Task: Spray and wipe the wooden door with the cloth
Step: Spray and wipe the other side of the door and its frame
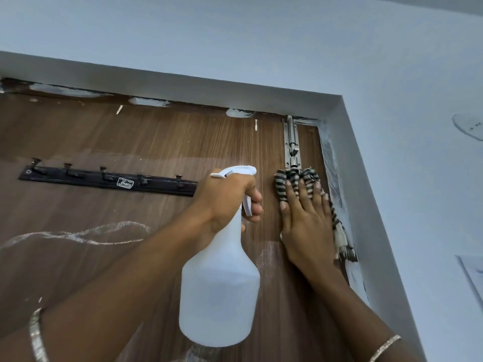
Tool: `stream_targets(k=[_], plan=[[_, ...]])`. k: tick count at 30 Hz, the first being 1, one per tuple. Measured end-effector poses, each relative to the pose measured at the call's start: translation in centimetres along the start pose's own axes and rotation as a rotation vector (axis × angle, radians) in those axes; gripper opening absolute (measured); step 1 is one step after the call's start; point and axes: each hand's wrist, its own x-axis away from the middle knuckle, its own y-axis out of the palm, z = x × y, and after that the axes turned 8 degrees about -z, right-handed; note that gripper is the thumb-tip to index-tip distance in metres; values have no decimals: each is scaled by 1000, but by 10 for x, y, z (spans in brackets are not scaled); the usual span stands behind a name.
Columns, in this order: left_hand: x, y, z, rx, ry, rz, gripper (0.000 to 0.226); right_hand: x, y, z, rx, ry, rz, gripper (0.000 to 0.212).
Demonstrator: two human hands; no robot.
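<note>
**The Cloth May Snag on the Bolt Near the Top Corner**

Our right hand lies flat with straight fingers, pressing the striped cloth against the wooden door near its upper corner. Just left of it, our left hand is clenched round the neck of the white spray bottle, fingers on the trigger.

Just above the right fingertips, the cloth's bunched edge meets the foot of the metal bolt. We judge that pushing higher could catch the fabric there. The cloth's loose tail hangs to the right of that hand along the door frame and might wedge in the gap. A squeeze now could wet our right hand rather than the wood.

Left of the bottle grip, a dark hook rail blocks a wide sweep. White smears lie below the rail.
</note>
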Motion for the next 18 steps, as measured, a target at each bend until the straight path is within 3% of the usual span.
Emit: stream_targets(k=[6,12,18], plan=[[1,1,-3,-18,-36,72,18,-48,-11,8,-23,-227,-201,65],[0,-36,-9,-141,-157,345,21,-61,-6,7,-23,-226,-194,64],[4,-68,-1,-121,-211,352,21,-53,4,-29,-8,-235,-179,65]])
